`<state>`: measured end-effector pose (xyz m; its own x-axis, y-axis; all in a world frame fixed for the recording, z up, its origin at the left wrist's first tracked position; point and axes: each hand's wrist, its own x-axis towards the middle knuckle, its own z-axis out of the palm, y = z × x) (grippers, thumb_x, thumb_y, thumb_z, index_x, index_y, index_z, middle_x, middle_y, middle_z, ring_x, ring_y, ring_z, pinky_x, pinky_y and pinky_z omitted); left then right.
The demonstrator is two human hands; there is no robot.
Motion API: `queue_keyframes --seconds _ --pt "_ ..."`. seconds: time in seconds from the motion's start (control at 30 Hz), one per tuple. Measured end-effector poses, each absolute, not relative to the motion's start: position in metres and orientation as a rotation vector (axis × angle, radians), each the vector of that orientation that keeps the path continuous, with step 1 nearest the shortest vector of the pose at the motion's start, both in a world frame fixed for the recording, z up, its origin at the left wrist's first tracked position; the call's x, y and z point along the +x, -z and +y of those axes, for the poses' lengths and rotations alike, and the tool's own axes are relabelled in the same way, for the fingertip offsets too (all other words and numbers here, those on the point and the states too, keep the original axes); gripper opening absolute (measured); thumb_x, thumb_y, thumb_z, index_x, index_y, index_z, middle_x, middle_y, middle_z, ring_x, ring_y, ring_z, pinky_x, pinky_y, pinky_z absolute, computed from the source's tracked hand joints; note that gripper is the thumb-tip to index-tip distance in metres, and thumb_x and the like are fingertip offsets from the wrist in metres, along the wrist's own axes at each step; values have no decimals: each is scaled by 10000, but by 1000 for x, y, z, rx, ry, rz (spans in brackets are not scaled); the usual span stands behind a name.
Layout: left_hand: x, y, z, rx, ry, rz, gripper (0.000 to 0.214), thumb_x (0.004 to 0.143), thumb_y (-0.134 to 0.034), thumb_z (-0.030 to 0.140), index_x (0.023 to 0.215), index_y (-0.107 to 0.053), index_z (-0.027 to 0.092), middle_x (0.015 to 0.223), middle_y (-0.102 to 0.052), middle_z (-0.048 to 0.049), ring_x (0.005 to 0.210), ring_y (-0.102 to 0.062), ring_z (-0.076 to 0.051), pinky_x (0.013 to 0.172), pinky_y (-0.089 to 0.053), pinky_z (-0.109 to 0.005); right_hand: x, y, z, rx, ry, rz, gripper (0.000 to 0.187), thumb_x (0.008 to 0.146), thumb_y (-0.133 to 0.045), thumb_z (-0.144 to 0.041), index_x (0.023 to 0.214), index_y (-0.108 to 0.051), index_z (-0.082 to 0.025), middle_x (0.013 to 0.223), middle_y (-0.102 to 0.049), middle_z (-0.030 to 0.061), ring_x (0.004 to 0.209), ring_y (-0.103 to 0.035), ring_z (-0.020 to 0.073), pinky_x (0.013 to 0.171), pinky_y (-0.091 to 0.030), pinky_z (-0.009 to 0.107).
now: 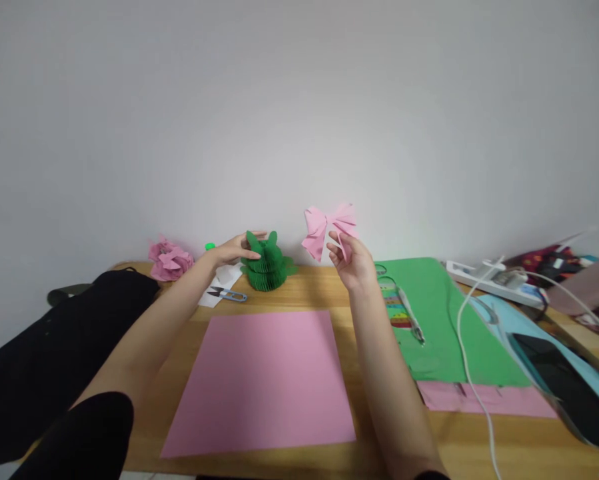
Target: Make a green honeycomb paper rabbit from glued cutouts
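At the back of the table stands a green honeycomb paper figure point(268, 270) with two ear-like tabs on top. My left hand point(236, 248) grips its upper left side, thumb in front and fingers passing behind. Raised in front of the wall, my right hand point(352, 260) pinches a folded pink paper bow point(330, 223) by its lower right part. A square sheet of pink paper point(264, 380) lies flat on the wooden table between my forearms.
Blue-handled thread snips point(228, 294) rest on white paper beside a crumpled pink paper flower point(170, 259). A black bag point(99, 320) lies left. To the right are a green sheet point(439, 320), a pen-like tool point(410, 315), a white cable point(460, 333), a power strip point(499, 283) and a phone point(569, 387).
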<state>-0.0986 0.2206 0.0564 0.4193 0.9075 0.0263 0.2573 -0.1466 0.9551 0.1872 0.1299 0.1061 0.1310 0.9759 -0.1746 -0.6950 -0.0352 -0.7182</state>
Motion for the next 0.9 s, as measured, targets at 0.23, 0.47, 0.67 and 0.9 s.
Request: queue_keyframes --seconds 0.23,0.47,0.67,0.9 --pt "-109 -34 214 1751 -830 1177 871 520 -856 428 1274 -532 136 1345 -577 -171 1310 -490 -351 1124 -348 -520 186 -104 131 -802 -1412 -454 164 810 -545 -75 716 -638 -172 624 -720 -21 435 -614 68 382 -469 125" --pt "-93 -23 203 1896 -867 1259 1004 452 -896 362 1333 -461 151 1405 -520 -169 1310 -485 -364 1109 -382 -500 185 -101 132 -814 -1399 -465 170 800 -552 -83 686 -646 -167 632 -714 -14 446 -609 62 393 -473 125" --pt "-86 -29 196 1949 -952 1287 1040 428 -920 349 1323 -461 85 1384 -509 -208 1320 -468 -372 1111 -381 -462 185 -101 132 -837 -1392 -490 131 787 -572 -103 703 -638 -179 647 -713 -23 447 -602 57 399 -473 125" --pt "-95 -29 138 1719 -1412 1598 1036 502 -881 384 1383 -385 156 1486 -389 -208 1436 -310 -362 1194 -209 -531 177 -100 125 -910 -1490 -668 132 792 -564 -67 740 -617 -177 616 -708 -22 420 -598 64 399 -476 128"
